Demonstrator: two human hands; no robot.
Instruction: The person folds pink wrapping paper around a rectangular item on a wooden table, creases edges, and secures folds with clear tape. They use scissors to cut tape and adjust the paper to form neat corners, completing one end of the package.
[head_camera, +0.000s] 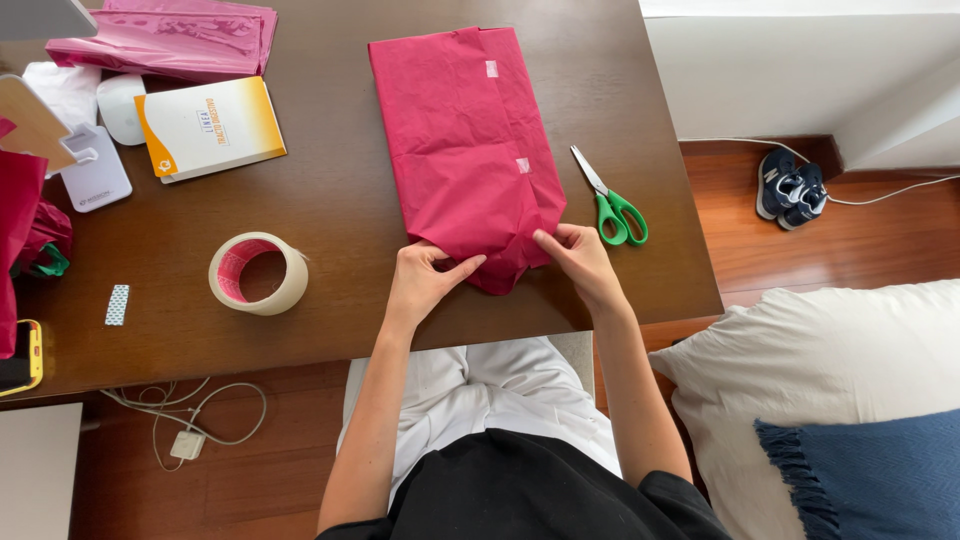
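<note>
Magenta tissue paper wraps a flat parcel (465, 140) that lies in the middle of the dark wooden table (340, 210), with its long side pointing away from the person. Two small pieces of clear tape hold its seam on the right side. The near end of the parcel is between both hands. The left hand (425, 280) touches the lower left corner, its fingers pressing the folded paper toward the centre. The right hand (578, 255) pinches the lower right corner flap between thumb and fingers. Green-handled scissors (612, 200) lie just beside the right hand, on the right of the parcel. A roll of clear tape (258, 273) stands left of the left hand, a little apart.
</note>
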